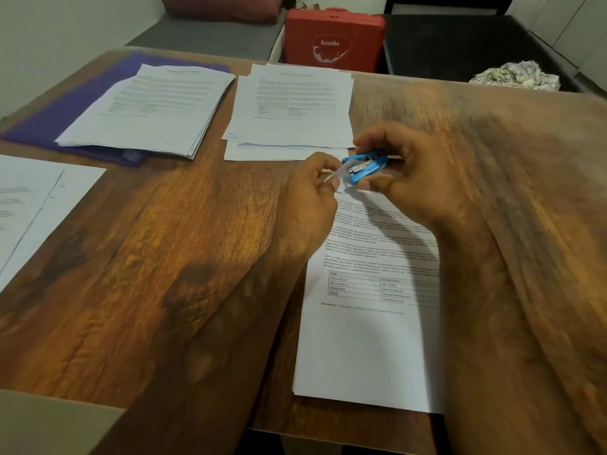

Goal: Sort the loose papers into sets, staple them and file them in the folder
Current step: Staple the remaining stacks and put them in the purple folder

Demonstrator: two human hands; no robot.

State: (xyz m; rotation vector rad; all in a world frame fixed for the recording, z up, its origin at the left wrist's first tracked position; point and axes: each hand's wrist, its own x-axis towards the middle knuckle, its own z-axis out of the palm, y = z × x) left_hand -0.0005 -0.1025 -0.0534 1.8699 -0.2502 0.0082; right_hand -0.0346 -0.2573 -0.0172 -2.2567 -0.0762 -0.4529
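Observation:
A set of printed papers [368,339] lies in front of me on the wooden table [147,257]. My right hand [407,178] grips a small blue stapler [364,167] at the set's top left corner. My left hand [312,195] pinches that corner of the sheets beside the stapler's mouth. Further back lie two more paper stacks: one [289,113] in the middle, and one [147,110] resting on a purple folder [49,126] at the left.
More sheets [29,205] lie at the table's left edge. Behind the table stand a red case [333,41], a black seat with a crumpled cloth [515,77] and a grey cushion [210,34]. A cardboard-coloured corner [49,425] shows at bottom left.

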